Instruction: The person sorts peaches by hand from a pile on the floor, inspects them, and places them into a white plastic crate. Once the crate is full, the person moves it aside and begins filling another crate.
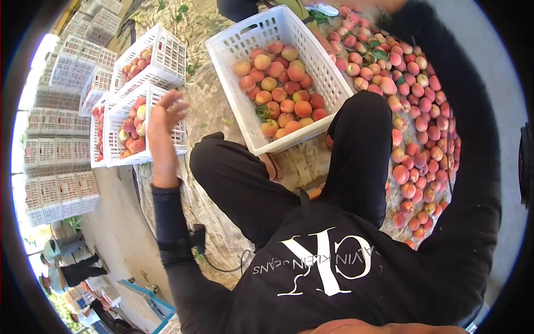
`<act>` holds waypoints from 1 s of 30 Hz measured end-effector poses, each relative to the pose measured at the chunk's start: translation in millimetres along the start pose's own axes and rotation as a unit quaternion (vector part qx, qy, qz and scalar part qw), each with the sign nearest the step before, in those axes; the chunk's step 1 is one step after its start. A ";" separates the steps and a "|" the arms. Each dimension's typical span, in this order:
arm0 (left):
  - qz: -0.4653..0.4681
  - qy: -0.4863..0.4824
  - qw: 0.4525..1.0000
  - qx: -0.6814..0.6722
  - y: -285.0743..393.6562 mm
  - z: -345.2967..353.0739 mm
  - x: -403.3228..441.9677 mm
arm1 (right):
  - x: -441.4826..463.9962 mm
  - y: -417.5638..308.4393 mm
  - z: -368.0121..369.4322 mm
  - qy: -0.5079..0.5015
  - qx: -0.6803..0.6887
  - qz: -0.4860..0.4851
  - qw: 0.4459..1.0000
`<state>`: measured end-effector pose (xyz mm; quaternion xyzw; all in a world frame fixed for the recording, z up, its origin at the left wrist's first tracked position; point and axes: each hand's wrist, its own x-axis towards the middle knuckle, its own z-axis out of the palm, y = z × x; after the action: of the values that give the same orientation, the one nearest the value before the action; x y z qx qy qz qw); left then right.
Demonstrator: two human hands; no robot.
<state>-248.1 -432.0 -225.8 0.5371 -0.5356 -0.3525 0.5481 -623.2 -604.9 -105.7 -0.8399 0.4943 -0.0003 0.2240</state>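
A white plastic crate (pixel 310 54) stands tilted in view between and beyond my knees, with a layer of peaches (pixel 276 69) and a few green leaves inside. Off to its left my left hand (pixel 166 117) is raised, fingers loosely bent and apart, holding nothing. It is nearest to another white crate with peaches (pixel 133 125). My right arm stretches forward over the loose peaches (pixel 425 136) spread on the ground at the right. Only part of my right hand (pixel 367 3) shows at the top edge, blurred, with its fingers cut off from view.
More peach-filled crates (pixel 169 58) stand at the left. Behind them rise stacks of white crates (pixel 58 150). A crumpled pale sheet (pixel 208 106) covers the ground. People (pixel 75 273) are at the lower left, near a blue-framed object (pixel 150 298).
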 end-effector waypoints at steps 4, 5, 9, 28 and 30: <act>-0.005 -0.024 0.986 0.167 -27.1 -42.3 55.5 | 11.3 116.2 115.9 0.056 0.052 -0.120 0.990; -0.009 -0.031 0.979 0.202 -42.9 -45.3 66.2 | 14.7 133.3 135.2 0.003 0.146 -0.111 0.983; 0.076 -0.102 0.935 0.331 -125.2 -42.6 110.2 | 30.9 114.9 153.9 -0.054 0.167 -0.071 0.982; 0.232 -0.166 0.890 0.355 -216.2 80.6 164.3 | 150.3 113.5 417.4 -0.202 -0.179 -0.151 0.951; 0.230 -0.153 0.901 0.334 -212.5 83.5 165.3 | 147.6 116.6 429.9 -0.175 -0.188 -0.143 0.956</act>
<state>-259.3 -645.7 -409.3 0.4901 -0.8077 -0.0951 0.3138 -549.1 -613.7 -569.0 -0.9155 0.3137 0.2078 0.1425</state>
